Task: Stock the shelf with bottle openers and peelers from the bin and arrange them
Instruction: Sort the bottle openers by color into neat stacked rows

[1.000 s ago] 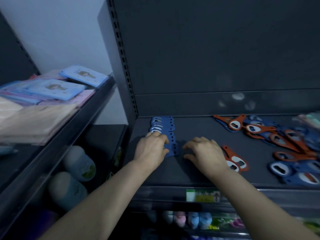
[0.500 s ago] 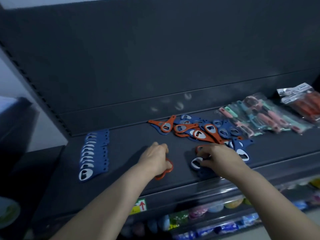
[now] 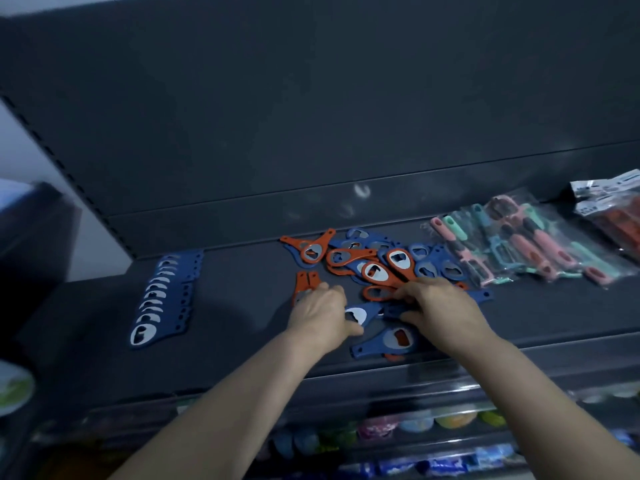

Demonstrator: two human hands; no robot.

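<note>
On the dark shelf (image 3: 242, 306) a neat overlapping row of blue bottle openers (image 3: 162, 299) lies at the left. A loose pile of orange and blue openers (image 3: 381, 261) sits mid-shelf. My left hand (image 3: 322, 313) is curled over two orange openers (image 3: 304, 282) whose handles stick out beyond the fingers. My right hand (image 3: 440, 306) pinches an orange opener (image 3: 375, 293) at the pile's near edge. Between the hands lies one blue opener (image 3: 360, 315), and another blue opener (image 3: 388, 341) lies near the front edge. Bagged peelers (image 3: 519, 244) with pink and mint handles lie to the right.
Packs of orange-handled tools (image 3: 616, 220) lie at the far right, against the back panel. A lower shelf (image 3: 415, 424) of colourful small goods shows under the front edge. A neighbouring dark shelf unit (image 3: 34, 237) stands at the left.
The view swung right from the blue row to the loose pile. Both hands left the row and reached into the pile; the left now covers two orange openers, the right grips another.
</note>
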